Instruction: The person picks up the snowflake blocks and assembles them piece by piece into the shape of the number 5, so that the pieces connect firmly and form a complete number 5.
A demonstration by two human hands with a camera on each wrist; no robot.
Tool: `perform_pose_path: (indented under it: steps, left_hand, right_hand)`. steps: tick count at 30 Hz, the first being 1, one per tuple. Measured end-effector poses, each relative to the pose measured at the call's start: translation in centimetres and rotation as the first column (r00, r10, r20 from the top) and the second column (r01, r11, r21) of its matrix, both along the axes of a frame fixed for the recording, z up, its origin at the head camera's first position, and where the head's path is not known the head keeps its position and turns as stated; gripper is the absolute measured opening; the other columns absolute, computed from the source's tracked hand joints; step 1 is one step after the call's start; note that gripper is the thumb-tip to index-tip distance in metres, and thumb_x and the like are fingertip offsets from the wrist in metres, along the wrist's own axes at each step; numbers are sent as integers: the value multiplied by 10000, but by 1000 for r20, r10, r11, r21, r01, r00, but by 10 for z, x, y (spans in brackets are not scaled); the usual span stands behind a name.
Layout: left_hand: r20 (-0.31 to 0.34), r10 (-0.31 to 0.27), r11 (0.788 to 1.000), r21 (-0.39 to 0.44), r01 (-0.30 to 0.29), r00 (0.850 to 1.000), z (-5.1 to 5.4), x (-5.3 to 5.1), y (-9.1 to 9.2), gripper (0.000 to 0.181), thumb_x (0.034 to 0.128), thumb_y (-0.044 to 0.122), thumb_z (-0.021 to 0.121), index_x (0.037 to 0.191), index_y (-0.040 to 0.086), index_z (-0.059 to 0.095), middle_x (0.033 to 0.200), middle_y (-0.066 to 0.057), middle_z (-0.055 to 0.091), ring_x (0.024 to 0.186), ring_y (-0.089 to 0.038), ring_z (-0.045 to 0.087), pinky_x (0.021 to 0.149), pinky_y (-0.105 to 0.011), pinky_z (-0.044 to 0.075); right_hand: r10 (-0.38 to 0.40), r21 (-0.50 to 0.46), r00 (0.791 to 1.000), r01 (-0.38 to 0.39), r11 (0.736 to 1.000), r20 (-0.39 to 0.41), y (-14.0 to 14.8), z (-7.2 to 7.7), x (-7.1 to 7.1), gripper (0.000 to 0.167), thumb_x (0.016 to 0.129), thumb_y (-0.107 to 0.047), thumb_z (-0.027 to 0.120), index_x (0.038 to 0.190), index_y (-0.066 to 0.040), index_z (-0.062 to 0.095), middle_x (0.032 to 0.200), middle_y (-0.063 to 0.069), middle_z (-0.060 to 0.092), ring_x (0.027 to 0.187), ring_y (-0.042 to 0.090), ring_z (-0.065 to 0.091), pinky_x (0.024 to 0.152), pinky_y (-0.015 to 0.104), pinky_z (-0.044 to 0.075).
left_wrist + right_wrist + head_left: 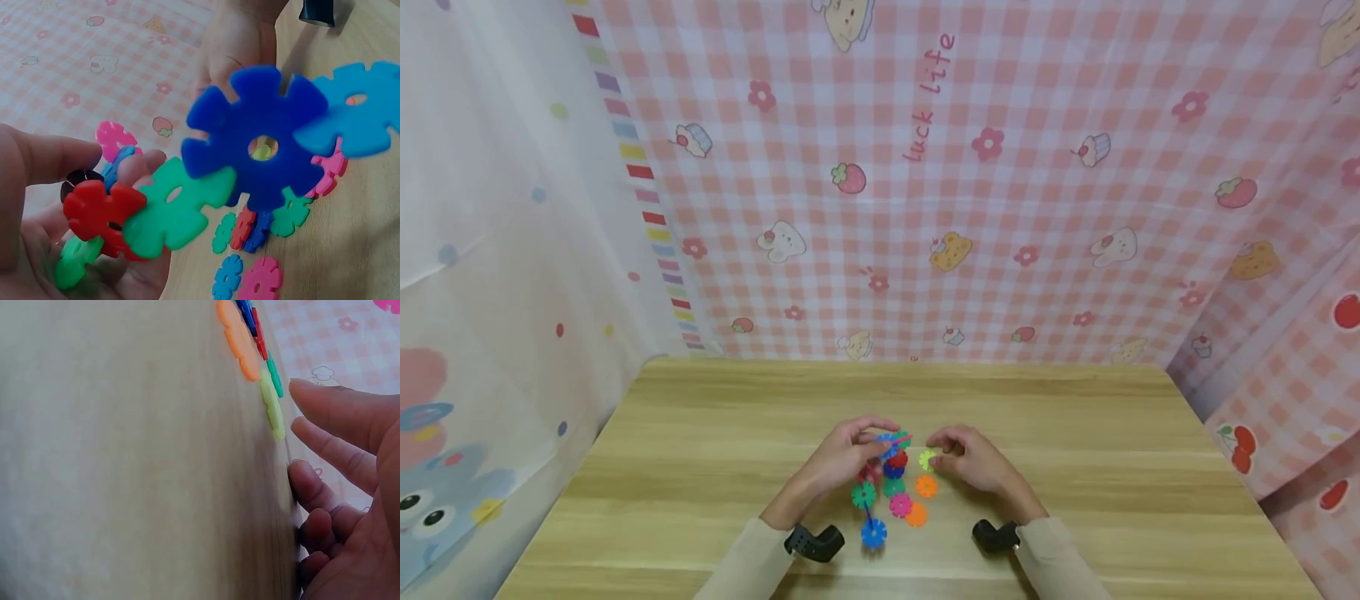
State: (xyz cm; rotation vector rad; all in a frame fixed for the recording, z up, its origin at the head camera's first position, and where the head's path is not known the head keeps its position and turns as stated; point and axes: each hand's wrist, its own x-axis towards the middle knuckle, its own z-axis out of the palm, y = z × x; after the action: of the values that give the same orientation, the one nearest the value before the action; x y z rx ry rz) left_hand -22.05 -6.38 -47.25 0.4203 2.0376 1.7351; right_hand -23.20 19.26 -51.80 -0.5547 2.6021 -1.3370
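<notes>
My left hand (842, 457) holds a string of interlocking plastic flower-shaped discs. In the left wrist view, a red disc (94, 209), a green disc (178, 215), a dark blue disc (219, 125) and a light blue disc (369, 125) belong to it. The thumb and fingers curl round its red end; pink and blue discs show behind the fingers. My right hand (976, 460) is beside a yellow-green disc (926, 459) on the table. In the right wrist view, its thumb and index finger are apart with nothing between them.
More discs lie on the wooden table (737, 400) between the hands: an upper orange disc (927, 486), a lower orange disc (916, 515), a pink disc (900, 505) and several blue, red and green ones. A checked cloth (925, 200) hangs behind the table.
</notes>
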Motion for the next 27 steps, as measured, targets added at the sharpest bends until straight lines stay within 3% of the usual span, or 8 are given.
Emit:
perform_pose_path:
  steps: [7, 10, 16, 20, 27]
  left_hand:
    - [-41, 35, 999, -40, -37, 999, 0, -3, 0, 264, 980, 161, 594, 1238, 139, 648, 850, -133, 640, 630, -161, 486, 533, -227, 396]
    - [-46, 39, 998, -47, -41, 998, -1, -3, 0, 266, 976, 175, 609, 1236, 144, 657, 974, -154, 685, 697, -199, 524, 547, -231, 398]
    - [-41, 63, 997, -48, -65, 997, -2, -3, 2, 326, 938, 281, 685, 1238, 156, 662, 1162, -128, 702, 1017, -266, 652, 840, -407, 529]
    - [-38, 82, 995, -47, -83, 996, -3, -4, 4, 371, 901, 358, 727, 1218, 174, 671, 1135, -79, 718, 1054, -271, 662, 927, -471, 508]
    - [-60, 95, 994, -54, -99, 994, -4, -4, 6, 389, 878, 403, 746, 1194, 184, 685, 1067, 0, 728, 990, -223, 661, 866, -426, 520]
  right_hand:
    - [-11, 2, 1000, 11, 1000, -20, -1, 1, -2, 240, 864, -147, 762, 1077, -48, 711, 985, 48, 634, 915, 202, 510, 816, 304, 426]
    - [-25, 10, 1000, 25, 1000, -17, -3, 2, -1, 247, 850, -163, 780, 1066, -61, 717, 968, 43, 622, 905, 198, 502, 801, 295, 416]
    - [-48, 29, 999, 49, 998, -13, -5, 0, 1, 213, 846, -143, 786, 1037, -78, 720, 926, 44, 591, 884, 193, 484, 779, 278, 399]
    - [-54, 30, 998, 54, 998, -12, -4, 1, 2, 202, 839, -124, 789, 1024, -82, 721, 916, 44, 585, 880, 194, 485, 774, 273, 399]
    - [-64, 43, 998, 65, 997, -20, -4, 1, 1, 164, 833, -117, 795, 975, -98, 715, 897, 36, 577, 868, 193, 491, 778, 298, 404]
